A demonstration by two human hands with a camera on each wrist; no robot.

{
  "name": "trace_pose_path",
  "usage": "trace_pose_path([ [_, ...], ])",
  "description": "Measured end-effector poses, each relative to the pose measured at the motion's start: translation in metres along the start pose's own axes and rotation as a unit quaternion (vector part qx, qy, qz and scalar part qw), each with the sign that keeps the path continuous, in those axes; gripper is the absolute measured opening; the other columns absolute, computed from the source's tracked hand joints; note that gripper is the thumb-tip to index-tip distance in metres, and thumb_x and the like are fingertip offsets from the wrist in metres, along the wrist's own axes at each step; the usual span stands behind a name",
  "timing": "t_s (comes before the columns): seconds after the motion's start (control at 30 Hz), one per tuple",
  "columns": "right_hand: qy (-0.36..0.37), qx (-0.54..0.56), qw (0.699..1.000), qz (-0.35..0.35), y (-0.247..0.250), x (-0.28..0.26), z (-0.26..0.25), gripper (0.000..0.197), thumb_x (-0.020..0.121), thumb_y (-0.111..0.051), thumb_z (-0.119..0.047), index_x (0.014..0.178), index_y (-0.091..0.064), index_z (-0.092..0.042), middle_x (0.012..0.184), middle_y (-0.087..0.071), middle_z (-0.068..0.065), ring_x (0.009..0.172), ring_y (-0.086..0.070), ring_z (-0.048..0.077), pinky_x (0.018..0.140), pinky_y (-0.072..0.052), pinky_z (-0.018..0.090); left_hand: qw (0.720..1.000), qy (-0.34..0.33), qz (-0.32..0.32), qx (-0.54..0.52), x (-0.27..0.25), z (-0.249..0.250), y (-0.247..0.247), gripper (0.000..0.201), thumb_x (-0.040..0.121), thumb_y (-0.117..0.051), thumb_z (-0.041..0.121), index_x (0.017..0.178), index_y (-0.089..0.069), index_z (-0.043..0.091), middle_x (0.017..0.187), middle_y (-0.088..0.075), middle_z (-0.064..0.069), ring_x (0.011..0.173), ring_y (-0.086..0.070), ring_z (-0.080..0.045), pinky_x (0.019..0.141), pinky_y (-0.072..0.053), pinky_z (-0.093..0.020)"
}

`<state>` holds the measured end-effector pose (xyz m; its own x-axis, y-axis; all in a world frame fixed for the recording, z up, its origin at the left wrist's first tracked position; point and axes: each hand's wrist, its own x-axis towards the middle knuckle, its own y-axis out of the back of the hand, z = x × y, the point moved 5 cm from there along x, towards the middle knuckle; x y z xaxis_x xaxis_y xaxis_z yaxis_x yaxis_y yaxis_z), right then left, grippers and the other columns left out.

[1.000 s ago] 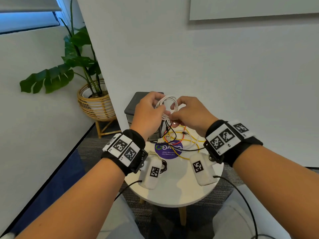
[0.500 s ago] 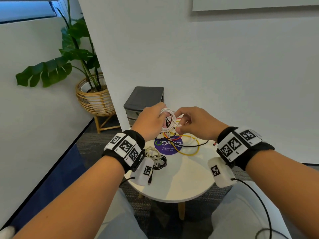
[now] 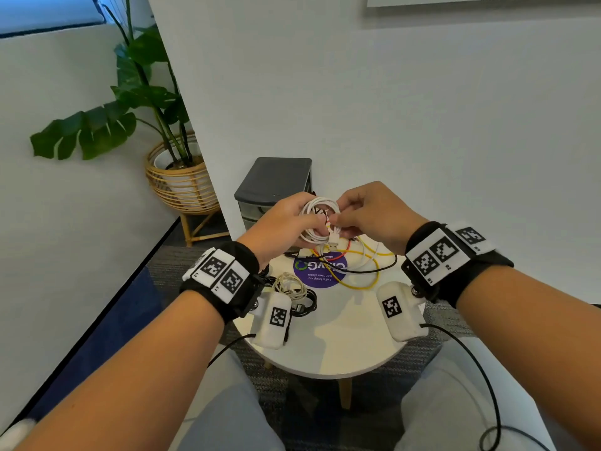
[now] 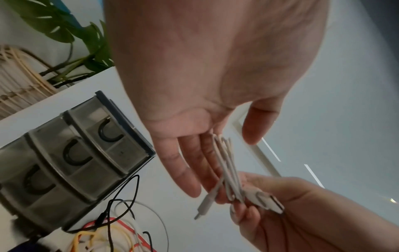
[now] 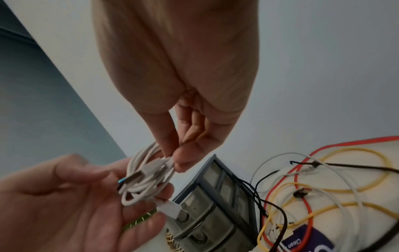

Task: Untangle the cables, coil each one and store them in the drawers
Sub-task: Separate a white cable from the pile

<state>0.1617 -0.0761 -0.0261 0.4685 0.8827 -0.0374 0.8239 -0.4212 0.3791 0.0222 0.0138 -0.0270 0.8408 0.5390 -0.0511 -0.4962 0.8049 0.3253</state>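
Note:
A coiled white cable (image 3: 312,237) (image 4: 226,170) (image 5: 140,187) is held above the round table (image 3: 325,353), in front of the grey drawer unit (image 3: 273,177) (image 4: 75,153) (image 5: 215,204). My left hand (image 3: 309,222) (image 4: 223,166) (image 5: 108,196) carries the coil on nearly straight fingers, thumb apart from it. My right hand (image 3: 338,219) (image 5: 172,160) (image 4: 259,204) pinches the coil's strands between thumb and forefinger. Both plug ends stick out of the coil. All three drawers look closed.
A loose tangle of yellow, red, black and white cables (image 3: 357,265) (image 5: 313,187) lies on the table's far side over a purple sticker (image 3: 320,271). A beige coil (image 3: 289,284) and a black cable sit at the left edge. A potted plant (image 3: 182,177) stands to the left.
Half a second ago both hands were lower, near the tangle; they have risen with the white coil to in front of the drawer unit. The right hand has stayed on the coil.

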Motion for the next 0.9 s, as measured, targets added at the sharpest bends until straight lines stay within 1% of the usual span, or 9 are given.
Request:
trace_pose_path([
  [0.1, -0.05, 0.062, 0.997, 0.015, 0.004, -0.001, 0.006, 0.013, 0.087, -0.076, 0.0, 0.076, -0.071, -0.005, 0.074, -0.07, 0.014, 0.058, -0.066, 0.018, 0.064, -0.059, 0.028, 0.995, 0.026, -0.028, -0.095, 0.0, -0.002, -0.001, 0.04, 0.094, -0.057, -0.001, 0.13, -0.061, 0.016, 0.116, -0.071, -0.014, 0.108, -0.071, -0.029, 0.092, -0.06, -0.041],
  [0.17, -0.071, 0.093, 0.993, 0.026, 0.007, -0.002, 0.008, 0.013, 0.087, -0.076, -0.001, 0.076, -0.071, -0.004, 0.075, -0.07, 0.015, 0.057, -0.066, 0.017, 0.059, -0.057, 0.024, 0.995, 0.008, -0.047, -0.091, -0.001, 0.0, -0.002, 0.051, 0.093, -0.054, -0.01, 0.135, -0.057, 0.018, 0.125, -0.068, -0.015, 0.108, -0.07, -0.022, 0.093, -0.058, -0.038],
  [0.23, -0.085, 0.116, 0.989, 0.034, 0.01, -0.005, 0.008, 0.008, 0.088, -0.075, -0.001, 0.08, -0.073, -0.002, 0.076, -0.071, 0.014, 0.054, -0.065, 0.015, 0.056, -0.055, 0.021, 0.996, -0.021, -0.06, -0.066, -0.003, 0.002, -0.005, 0.063, 0.089, -0.06, -0.017, 0.14, -0.052, 0.019, 0.125, -0.069, -0.011, 0.108, -0.07, -0.017, 0.094, -0.057, -0.036],
  [0.37, -0.131, 0.206, 0.968, 0.065, 0.015, -0.009, 0.009, 0.009, 0.088, -0.072, 0.005, 0.082, -0.069, 0.0, 0.075, -0.072, 0.014, 0.055, -0.069, 0.016, 0.054, -0.055, 0.02, 0.998, -0.057, -0.008, -0.027, -0.001, 0.004, -0.004, 0.069, 0.089, -0.073, -0.002, 0.151, -0.046, 0.014, 0.121, -0.073, -0.003, 0.106, -0.072, -0.018, 0.091, -0.057, -0.025],
  [0.47, -0.173, 0.305, 0.933, 0.085, 0.017, -0.011, 0.007, 0.004, 0.092, -0.065, 0.007, 0.089, -0.066, 0.004, 0.074, -0.068, 0.014, 0.057, -0.069, 0.016, 0.051, -0.054, 0.016, 0.998, -0.065, 0.018, 0.002, 0.0, 0.005, 0.0, 0.069, 0.088, -0.078, 0.008, 0.15, -0.049, 0.016, 0.103, -0.075, -0.007, 0.098, -0.074, -0.023, 0.098, -0.056, -0.033],
  [0.57, -0.179, 0.343, 0.916, 0.102, 0.024, -0.011, 0.005, 0.007, 0.094, -0.063, 0.007, 0.088, -0.064, 0.004, 0.076, -0.066, 0.015, 0.059, -0.067, 0.016, 0.051, -0.053, 0.014, 0.998, -0.062, 0.015, 0.019, -0.004, 0.008, -0.001, 0.061, 0.087, -0.079, 0.01, 0.143, -0.055, 0.015, 0.096, -0.076, -0.009, 0.097, -0.075, -0.026, 0.098, -0.055, -0.031],
  [0.67, -0.163, 0.332, 0.923, 0.109, 0.027, -0.012, 0.003, 0.008, 0.093, -0.064, 0.007, 0.086, -0.065, 0.004, 0.072, -0.068, 0.013, 0.053, -0.068, 0.015, 0.051, -0.053, 0.014, 0.997, -0.064, -0.014, 0.037, -0.01, 0.011, -0.006, 0.05, 0.09, -0.076, 0.009, 0.135, -0.06, 0.019, 0.096, -0.076, -0.012, 0.096, -0.074, -0.03, 0.096, -0.056, -0.035],
  [0.8, -0.11, 0.217, 0.964, 0.105, 0.03, -0.017, -0.002, 0.009, 0.088, -0.071, 0.007, 0.084, -0.068, -0.001, 0.068, -0.07, 0.01, 0.051, -0.067, 0.014, 0.05, -0.054, 0.018, 0.997, -0.049, -0.055, 0.029, -0.01, 0.009, -0.006, 0.054, 0.09, -0.075, 0.005, 0.137, -0.057, 0.025, 0.104, -0.073, -0.019, 0.102, -0.071, -0.038, 0.1, -0.051, -0.056],
  [0.9, -0.073, 0.13, 0.986, 0.078, 0.028, -0.024, -0.009, 0.02, 0.085, -0.075, 0.006, 0.096, -0.065, -0.007, 0.073, -0.073, 0.013, 0.054, -0.068, 0.019, 0.051, -0.055, 0.023, 0.995, -0.032, -0.085, -0.035, -0.012, 0.011, -0.01, 0.045, 0.096, -0.064, 0.007, 0.136, -0.056, 0.026, 0.116, -0.073, -0.016, 0.11, -0.07, -0.032, 0.104, -0.054, -0.045],
])
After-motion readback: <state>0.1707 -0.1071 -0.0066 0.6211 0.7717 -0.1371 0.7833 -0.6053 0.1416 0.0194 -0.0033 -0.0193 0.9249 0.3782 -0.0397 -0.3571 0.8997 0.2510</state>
